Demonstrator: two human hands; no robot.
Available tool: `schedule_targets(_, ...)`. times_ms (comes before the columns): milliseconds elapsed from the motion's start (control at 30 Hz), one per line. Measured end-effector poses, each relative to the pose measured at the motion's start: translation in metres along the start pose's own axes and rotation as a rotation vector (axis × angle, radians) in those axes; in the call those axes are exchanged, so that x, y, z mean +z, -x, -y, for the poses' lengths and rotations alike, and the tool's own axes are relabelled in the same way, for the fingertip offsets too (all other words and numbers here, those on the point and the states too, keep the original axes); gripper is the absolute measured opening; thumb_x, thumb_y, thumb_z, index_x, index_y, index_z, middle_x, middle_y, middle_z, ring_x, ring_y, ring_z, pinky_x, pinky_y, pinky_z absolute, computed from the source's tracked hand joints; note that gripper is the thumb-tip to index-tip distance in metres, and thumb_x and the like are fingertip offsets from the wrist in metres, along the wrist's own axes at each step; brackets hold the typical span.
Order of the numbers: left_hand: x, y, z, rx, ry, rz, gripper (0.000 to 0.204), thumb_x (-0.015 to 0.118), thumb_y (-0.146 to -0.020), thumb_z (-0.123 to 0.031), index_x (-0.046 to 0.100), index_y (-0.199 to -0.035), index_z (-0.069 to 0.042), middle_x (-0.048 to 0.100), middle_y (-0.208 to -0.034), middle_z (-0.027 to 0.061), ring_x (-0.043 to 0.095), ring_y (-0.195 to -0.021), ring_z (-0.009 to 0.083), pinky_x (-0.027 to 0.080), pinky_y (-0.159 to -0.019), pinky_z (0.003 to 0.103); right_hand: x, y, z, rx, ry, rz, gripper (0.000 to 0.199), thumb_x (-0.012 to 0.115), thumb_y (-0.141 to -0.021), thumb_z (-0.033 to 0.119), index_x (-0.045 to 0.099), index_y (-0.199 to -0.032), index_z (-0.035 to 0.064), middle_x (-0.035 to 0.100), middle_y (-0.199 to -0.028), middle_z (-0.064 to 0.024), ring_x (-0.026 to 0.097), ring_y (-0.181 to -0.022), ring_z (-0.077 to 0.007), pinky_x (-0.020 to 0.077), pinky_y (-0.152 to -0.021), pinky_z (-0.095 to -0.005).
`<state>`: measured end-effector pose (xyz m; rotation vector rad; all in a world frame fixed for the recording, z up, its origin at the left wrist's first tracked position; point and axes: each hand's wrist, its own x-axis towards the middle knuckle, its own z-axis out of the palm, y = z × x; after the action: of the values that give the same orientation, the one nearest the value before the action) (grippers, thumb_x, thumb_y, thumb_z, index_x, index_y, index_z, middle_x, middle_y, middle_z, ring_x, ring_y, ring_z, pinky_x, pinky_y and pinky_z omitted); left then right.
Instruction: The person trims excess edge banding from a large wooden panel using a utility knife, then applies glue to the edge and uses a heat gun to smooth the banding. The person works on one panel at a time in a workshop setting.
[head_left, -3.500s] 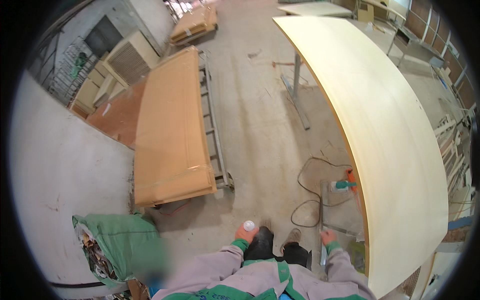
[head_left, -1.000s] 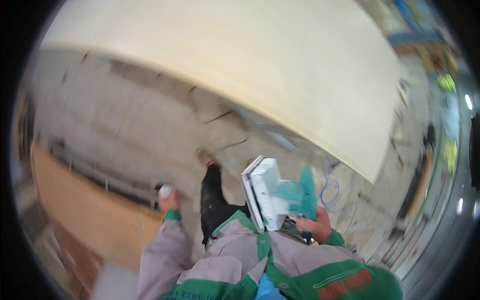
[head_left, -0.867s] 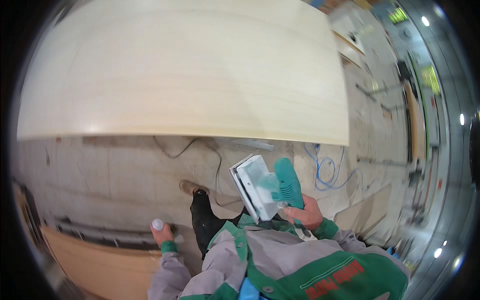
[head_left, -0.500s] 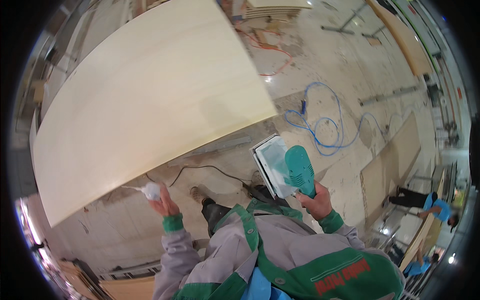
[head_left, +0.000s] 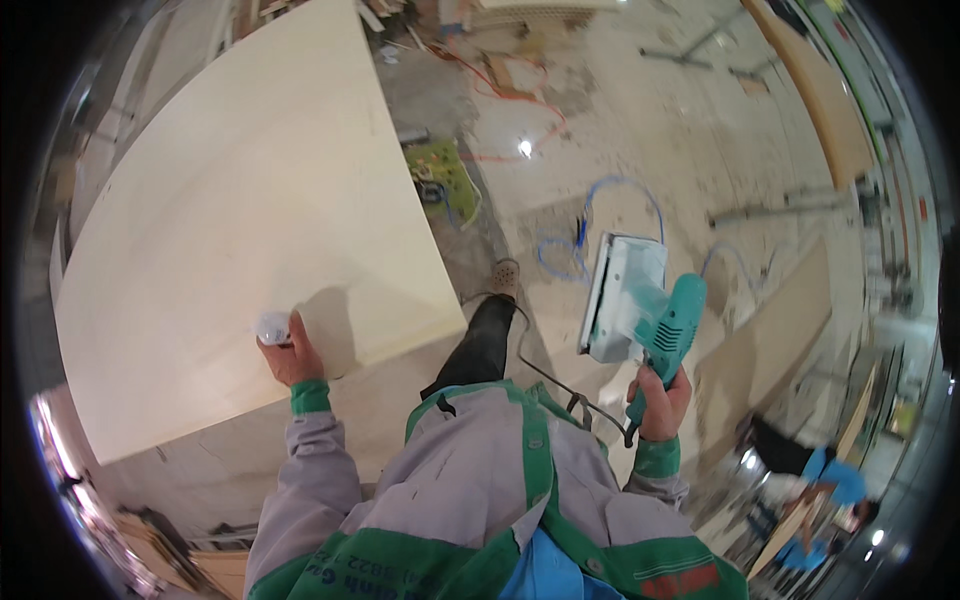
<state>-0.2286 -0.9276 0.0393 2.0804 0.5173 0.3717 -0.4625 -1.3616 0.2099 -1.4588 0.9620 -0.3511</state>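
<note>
My right hand (head_left: 661, 402) is wrapped round the handle of a teal electric sander (head_left: 679, 322). Its flat rectangular pad (head_left: 622, 300) is tilted on edge in the air over the floor, apart from the panel. A dark cord (head_left: 545, 374) trails from the handle end. At the left, my left hand (head_left: 292, 358) is closed round a white bulb-shaped thing (head_left: 272, 328), over the near part of a large pale panel (head_left: 230, 200). I cannot tell whether the hand touches the panel. A shadow falls on the surface beside the hand.
A blue hose (head_left: 620, 183) and an orange hose (head_left: 545, 102) lie on the floor. Beyond the panel's right edge sits a green sheet (head_left: 440, 180). A brown board (head_left: 765, 345) lies at the right, near a person in blue (head_left: 838, 475). One shoe (head_left: 505, 279) shows beside the panel.
My left hand has moved the white bulb-shaped thing from beyond the panel's near edge to over its surface. The sander has swung right with my right hand. The view has shifted, and one leg is stepping forward.
</note>
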Motion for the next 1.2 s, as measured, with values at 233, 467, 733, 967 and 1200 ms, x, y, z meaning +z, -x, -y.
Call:
schedule_targets(233,-0.008,0.014,0.002,-0.147,-0.294,-0.176,0.05,0.079,-0.088,-0.027,0.053,-0.12,0.0,0.066,-0.1,0.008,0.064,-0.083,0.015,0.053,-0.072,0.03,0.07,-0.174,0.098,-0.214,0.216,0.259,0.017,0.067,-0.089,0.012,0.062,-0.098,-0.0018,0.061,-0.076,-0.0043,0.056,-0.058,-0.011,0.0431,-0.053,-0.0278)
schedule_targets(467,0.002,0.006,-0.002,-0.088,-0.182,-0.262,0.052,0.079,-0.088,-0.031,0.054,-0.12,0.001,0.067,-0.1,0.0103,0.065,-0.082,0.0177,0.054,-0.072,0.031,0.207,-0.324,0.191,-0.292,0.385,0.571,0.021,0.069,-0.09,0.021,0.063,-0.092,0.0016,0.059,-0.065,-0.0013,0.054,-0.056,-0.0089,0.0418,-0.051,-0.0269)
schedule_targets(733,0.083,0.05,-0.099,-0.209,-0.028,-0.489,0.058,0.079,-0.087,-0.022,0.05,-0.132,0.002,0.066,-0.108,0.0114,0.065,-0.093,0.0184,0.053,-0.08,0.032,0.392,-0.429,0.258,-0.714,0.694,0.838,0.03,0.075,-0.084,0.029,0.065,-0.087,0.0001,0.063,-0.068,-0.0084,0.058,-0.059,-0.0151,0.0459,-0.056,-0.0337)
schedule_targets(967,0.241,0.026,-0.217,-0.173,0.139,-0.412,0.06,0.08,-0.081,-0.006,0.05,-0.132,0.001,0.062,-0.115,0.0114,0.062,-0.102,0.0201,0.051,-0.089,0.034,0.576,-0.519,0.315,-1.189,0.693,1.118,0.036,0.078,-0.081,0.033,0.069,-0.099,0.0031,0.064,-0.075,-0.0153,0.061,-0.066,-0.026,0.0498,-0.065,-0.0377)
schedule_targets(1200,0.384,-0.123,-0.311,-0.447,0.418,-0.29,0.059,0.081,-0.079,-0.006,0.052,-0.131,0.001,0.062,-0.114,0.0107,0.063,-0.101,0.019,0.051,-0.09,0.033,0.74,-0.579,0.35,-1.29,0.796,1.55,0.038,0.076,-0.082,0.035,0.07,-0.104,0.0045,0.065,-0.079,-0.0156,0.063,-0.068,-0.0289,0.05,-0.065,-0.0404)
